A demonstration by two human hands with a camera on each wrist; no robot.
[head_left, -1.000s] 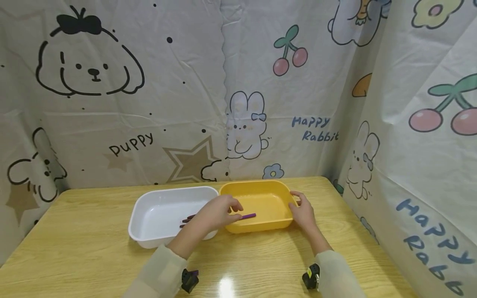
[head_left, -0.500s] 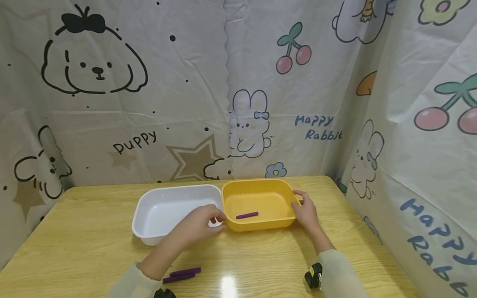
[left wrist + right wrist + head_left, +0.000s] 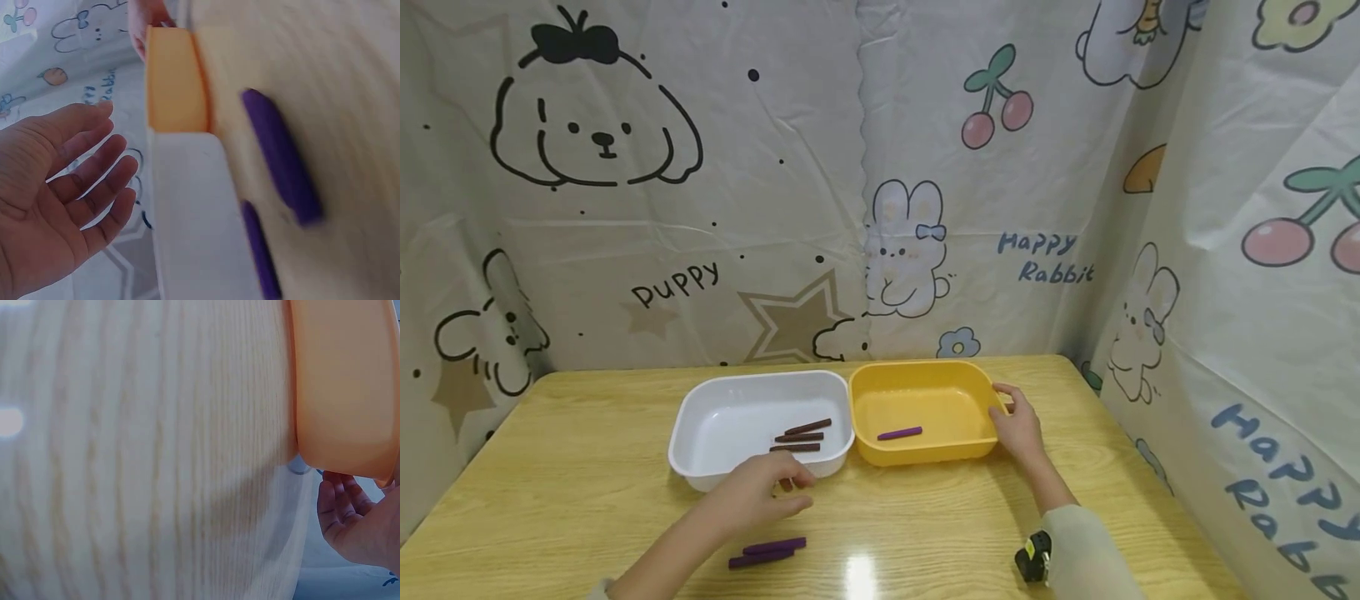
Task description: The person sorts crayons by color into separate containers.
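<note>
My left hand (image 3: 758,493) hovers in front of the white basin (image 3: 715,417), fingers loosely bent and holding nothing. Below it, two purple crayons (image 3: 773,547) lie side by side on the table; they also show as dark purple crayons (image 3: 284,156) in the left wrist view. Another purple crayon (image 3: 899,433) rests inside the yellow basin (image 3: 925,457). At that basin's right end, my right hand (image 3: 1021,425) grips the rim, thumb over the edge and fingers outside; the right wrist view shows fingers (image 3: 342,497) against its end wall.
Several brown crayons (image 3: 801,437) lie in the white basin's right part. The two basins stand side by side, rims meeting, near the back of the wooden table (image 3: 925,533). A printed curtain (image 3: 775,167) closes off the back and both sides.
My left hand has let go of a purple crayon in the yellow basin, then drawn back leftward and nearer, past the white basin's front. My right hand stays on the yellow basin's rim.
</note>
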